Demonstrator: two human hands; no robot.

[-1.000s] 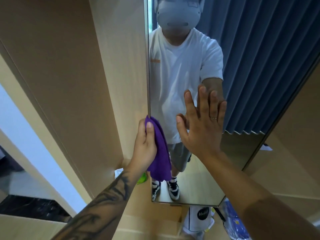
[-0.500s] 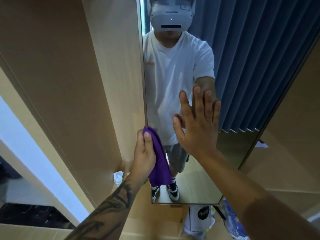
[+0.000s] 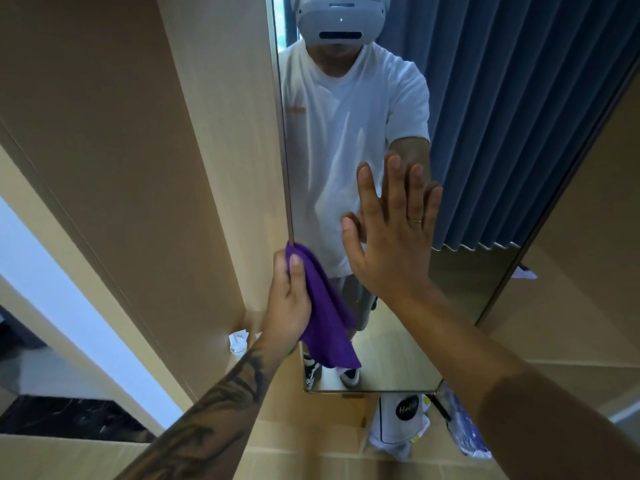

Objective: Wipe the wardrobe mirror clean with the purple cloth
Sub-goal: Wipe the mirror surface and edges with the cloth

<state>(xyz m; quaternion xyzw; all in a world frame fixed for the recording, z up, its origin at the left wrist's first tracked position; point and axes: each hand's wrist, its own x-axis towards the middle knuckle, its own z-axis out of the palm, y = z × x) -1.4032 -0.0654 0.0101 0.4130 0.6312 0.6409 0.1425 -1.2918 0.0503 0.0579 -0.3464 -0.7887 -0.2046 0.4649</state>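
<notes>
We cannot see the fingers of the left hand: they are tucked behind the purple cloth, and only the thumb and the back of the hand show. The cloth in turn covers the lower left corner region of the mirror, so we cannot tell how much of it touches the glass. The right hand hides its own palm, and both forearms run out at the bottom edge. The mirror's top is cut off by the frame. The lettering on the white bag below is too small for us to read fully.
</notes>
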